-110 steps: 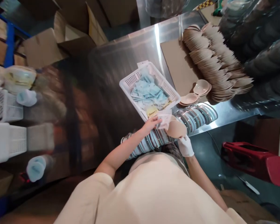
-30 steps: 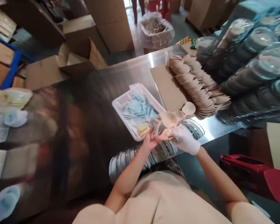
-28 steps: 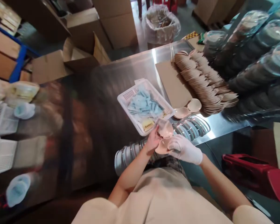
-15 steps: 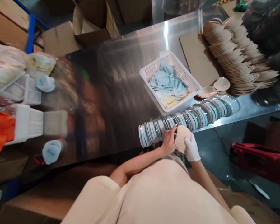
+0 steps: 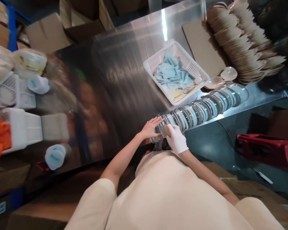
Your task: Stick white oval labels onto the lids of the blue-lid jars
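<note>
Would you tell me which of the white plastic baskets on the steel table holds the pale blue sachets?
The basket just beyond the row of clear lids, near both hands; the other baskets stand far left.

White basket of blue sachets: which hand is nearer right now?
Right, narrowly. The gloved right hand sits below the white basket, at the near end of the row of clear lids. The bare left hand rests farther left on that same end.
</note>
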The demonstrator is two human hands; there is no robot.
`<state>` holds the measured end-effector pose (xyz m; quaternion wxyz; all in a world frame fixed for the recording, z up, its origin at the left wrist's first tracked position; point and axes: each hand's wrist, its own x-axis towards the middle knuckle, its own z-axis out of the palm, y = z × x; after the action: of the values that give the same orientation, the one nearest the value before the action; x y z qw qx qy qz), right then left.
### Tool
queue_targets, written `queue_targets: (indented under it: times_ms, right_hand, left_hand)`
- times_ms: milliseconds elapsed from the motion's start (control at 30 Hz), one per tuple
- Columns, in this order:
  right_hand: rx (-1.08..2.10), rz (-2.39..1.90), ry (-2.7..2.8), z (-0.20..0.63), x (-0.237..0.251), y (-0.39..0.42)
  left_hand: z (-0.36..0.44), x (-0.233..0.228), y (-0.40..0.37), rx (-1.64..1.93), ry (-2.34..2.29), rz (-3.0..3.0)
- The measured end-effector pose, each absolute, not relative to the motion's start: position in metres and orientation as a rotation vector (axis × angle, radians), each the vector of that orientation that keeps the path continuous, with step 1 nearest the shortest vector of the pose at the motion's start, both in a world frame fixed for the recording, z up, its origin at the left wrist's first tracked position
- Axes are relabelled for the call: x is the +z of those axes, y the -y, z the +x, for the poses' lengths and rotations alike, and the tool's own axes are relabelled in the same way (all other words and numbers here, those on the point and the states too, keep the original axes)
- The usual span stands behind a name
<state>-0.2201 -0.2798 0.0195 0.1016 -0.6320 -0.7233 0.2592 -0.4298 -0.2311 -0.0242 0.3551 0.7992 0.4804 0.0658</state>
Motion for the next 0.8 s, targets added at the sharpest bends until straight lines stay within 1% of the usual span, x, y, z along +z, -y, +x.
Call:
queue_targets:
  times_ms: [133,267,333,467,567,633,700,733,800]
  right_hand:
    - [0.627,-1.789,2.339,-0.259,-0.007,0.254]
    - [0.536,-1.435,2.395,-0.248,-0.033,0.244]
    - [0.56,-1.293,2.416,-0.237,-0.04,0.243]
    - [0.626,-1.292,2.284,-0.227,-0.047,0.247]
    - [0.809,-1.077,2.164,-0.208,-0.043,0.242]
    - [0.909,-0.973,2.067,-0.173,-0.035,0.222]
    - [0.865,-1.132,1.971,-0.119,-0.024,0.179]
    - [0.788,-1.311,1.934,-0.088,-0.019,0.15]
    - [0.633,-1.86,1.909,-0.03,-0.011,0.081]
  left_hand:
    - [-0.424,-0.031,0.236,0.173,-1.346,1.995]
    - [-0.427,-0.037,0.238,0.2,-1.376,1.996]
    - [-0.429,-0.038,0.238,0.222,-1.372,1.998]
    - [-0.433,-0.04,0.24,0.148,-1.326,2.072]
    - [-0.436,-0.035,0.244,0.07,-1.254,2.167]
    - [-0.436,-0.028,0.245,0.041,-1.248,2.195]
    - [-0.43,-0.018,0.24,0.032,-1.291,2.209]
    - [-0.424,-0.012,0.233,0.051,-1.321,2.216]
    - [-0.4,0.001,0.208,0.159,-1.374,2.228]
